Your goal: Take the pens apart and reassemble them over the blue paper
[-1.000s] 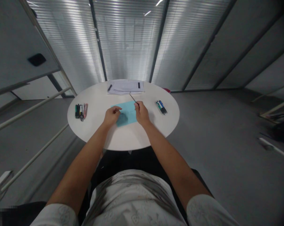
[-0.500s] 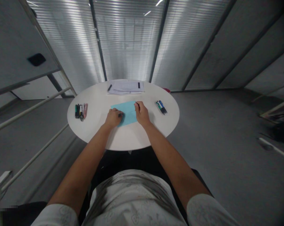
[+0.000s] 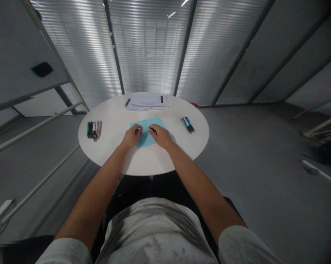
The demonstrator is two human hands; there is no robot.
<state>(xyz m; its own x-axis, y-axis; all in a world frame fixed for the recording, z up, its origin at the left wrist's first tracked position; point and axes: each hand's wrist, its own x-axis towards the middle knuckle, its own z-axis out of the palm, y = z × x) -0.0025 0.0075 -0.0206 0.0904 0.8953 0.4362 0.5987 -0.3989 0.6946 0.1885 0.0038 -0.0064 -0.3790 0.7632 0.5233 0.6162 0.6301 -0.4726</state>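
Centrally, 1 pen-like thing (image 3: pixel 153 130) above the blue sheet (image 3: pixel 147 140) on the table (image 3: pixel 147 161).
Grasped in the right hand (image 3: pixel 162 137), it slants toward the left hand (image 3: pixel 130 137), whose curled fingers clasp 1 small dark item (image 3: pixel 138 129).

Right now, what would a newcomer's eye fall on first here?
A light-blue rectangular sheet of paper stands out first, on the round white table beneath the left hand and right hand. Next come slim coloured pens clustered near its left edge and a smaller pen cluster towards its right.
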